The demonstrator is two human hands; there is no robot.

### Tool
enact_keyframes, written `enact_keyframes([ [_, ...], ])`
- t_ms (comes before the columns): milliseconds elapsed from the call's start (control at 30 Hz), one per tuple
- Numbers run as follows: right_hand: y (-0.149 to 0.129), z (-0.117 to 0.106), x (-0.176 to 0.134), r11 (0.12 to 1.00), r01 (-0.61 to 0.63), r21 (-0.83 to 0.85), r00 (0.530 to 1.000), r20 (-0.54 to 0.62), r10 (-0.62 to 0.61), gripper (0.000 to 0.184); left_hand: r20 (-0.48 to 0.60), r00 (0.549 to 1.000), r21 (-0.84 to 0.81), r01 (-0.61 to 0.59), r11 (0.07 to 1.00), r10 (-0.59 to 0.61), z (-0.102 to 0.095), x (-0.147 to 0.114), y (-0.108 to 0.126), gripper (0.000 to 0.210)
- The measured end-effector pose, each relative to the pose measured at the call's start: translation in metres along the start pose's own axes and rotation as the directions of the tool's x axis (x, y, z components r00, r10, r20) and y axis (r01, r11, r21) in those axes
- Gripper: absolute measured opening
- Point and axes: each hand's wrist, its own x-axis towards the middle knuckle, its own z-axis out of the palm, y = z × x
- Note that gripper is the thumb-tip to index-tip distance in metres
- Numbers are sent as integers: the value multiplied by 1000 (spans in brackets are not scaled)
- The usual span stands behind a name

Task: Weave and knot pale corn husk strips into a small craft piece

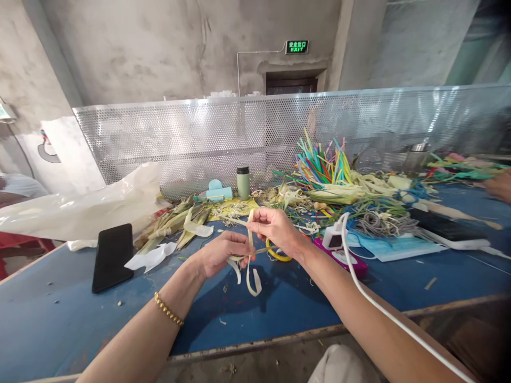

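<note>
Above the blue table [223,330], both hands meet at a pale, narrow strip that looks like corn husk [256,284]. My left hand [225,252], with a gold bead bracelet on its wrist, pinches the strip where it crosses a thin brownish piece. My right hand [275,229] grips the upper end between thumb and fingers, a little higher up. The strip's lower end hangs in a curl beneath the fingers. Part of the crossing is hidden by the fingertips. A yellow ring [284,258] shows just behind my right wrist.
Dried husks [171,218], a black phone [114,258] and a plastic bag [123,202] lie left. A green tumbler [243,183] stands behind. Right are colourful stems [321,162], a blue mask [393,248], a magenta device [359,266], a white cable [359,282] and another person's hand [499,186].
</note>
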Motion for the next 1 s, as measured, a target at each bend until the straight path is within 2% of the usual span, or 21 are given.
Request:
enact_keyframes([
  [300, -4, -13, 5, 993, 113, 43, 978, -179, -104, 21, 174, 983, 121, 35, 992, -56, -1, -6, 2, 14],
  [400, -4, -16, 7, 990, 140, 21, 967, -218, -132, 19, 184, 981, 147, 35, 989, -62, -1, -7, 3, 14],
  [533, 2, -17, 12, 993, 101, -62, 955, -273, -114, 19, 171, 983, 171, 33, 985, -62, -5, -7, 5, 13],
  [667, 14, -16, 18, 987, 31, -161, 945, -318, -82, 21, 109, 992, 176, 49, 983, -69, -11, -3, 1, 12],
  [733, 19, -15, 22, 984, 40, -174, 948, -306, -93, 20, 31, 997, 100, 69, 993, -73, -13, 1, -3, 16],
  [800, 23, -17, 24, 989, 36, -141, 947, -312, -79, 19, 5, 996, 41, 87, 995, -87, -15, 6, -7, 18],
  [867, 23, -21, 26, 998, -11, -58, 926, -378, -11, 18, -81, 992, -3, 95, 995, -95, -16, 11, -10, 16],
  [933, 22, -25, 26, 997, -74, 5, 874, -481, 68, 18, -193, 976, -7, 98, 995, -98, -16, 14, -13, 17],
  [967, 22, -27, 26, 995, -98, 0, 857, -508, 84, 17, -244, 965, 12, 98, 995, -92, -15, 14, -13, 17],
  [1000, 21, -28, 24, 993, -115, -38, 864, -496, 82, 17, -280, 957, 41, 95, 995, -80, -14, 15, -13, 17],
])
